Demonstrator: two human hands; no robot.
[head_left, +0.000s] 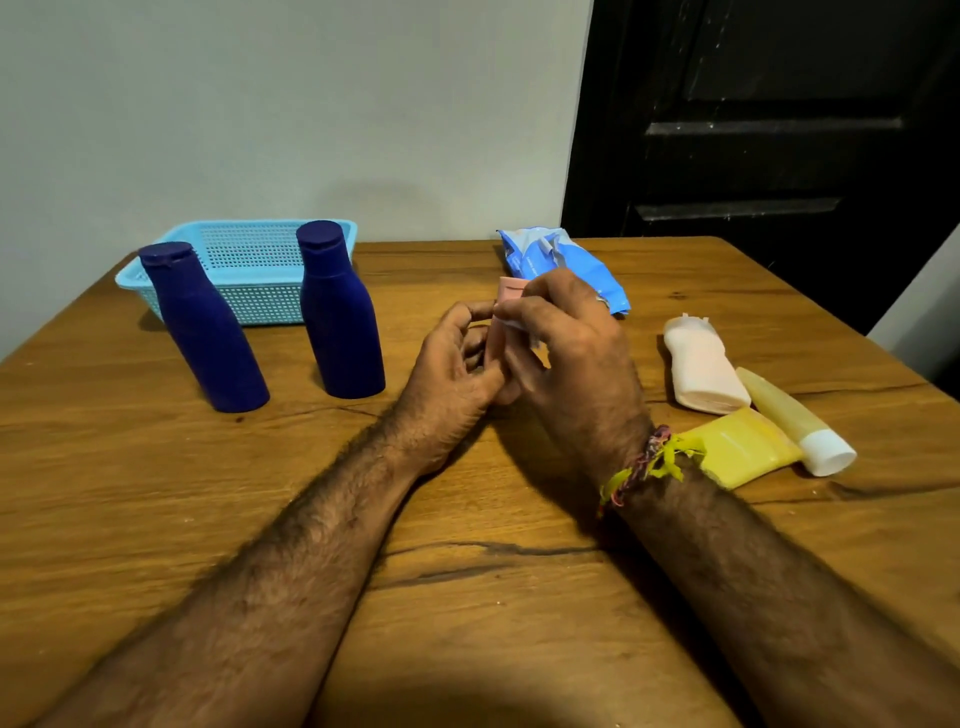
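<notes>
Brown wooden counter is carrying the work, pale wall behind. Left hand is curling round the lower end of a small pink plastic tube, holding it roughly upright over the counter's middle; right hand is pinching a small white wipe against its side. Likely wiping: firm left grip, turning the tube, stroking cap toward base.

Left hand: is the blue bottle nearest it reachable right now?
Probably, path-wise: only bare table lies between the left hand and that blue bottle. But its fingers hold the pink tube, which it must release first.
</notes>
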